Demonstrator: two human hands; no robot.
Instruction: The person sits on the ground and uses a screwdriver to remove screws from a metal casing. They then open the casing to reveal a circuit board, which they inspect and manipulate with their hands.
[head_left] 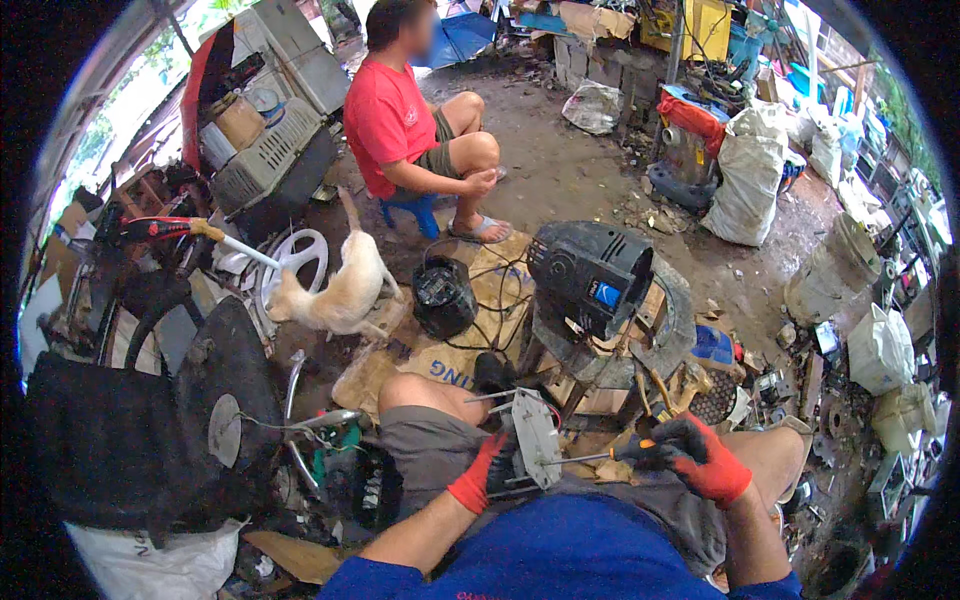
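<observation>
My left hand [488,468], in a red and black glove, is closed on the edge of a grey metal plate assembly [535,440] with several thin rods sticking out of it. The assembly is tilted above my lap. In my gloved right hand [703,462] is a screwdriver [590,458] with an orange and black handle. Its shaft points left, and the tip is at the plate's face; whether it sits in a screw is too small to tell. Beyond my hands, a black plastic housing [590,275] rests on a worn stand [675,320].
A black motor-like unit [444,297] with cables sits on flattened cardboard [450,365]. A pale dog [345,285] stands left of it. Another person in a red shirt [385,120] sits on a blue stool [415,213]. Scrap crowds both sides; a white sack [750,175] stands back right.
</observation>
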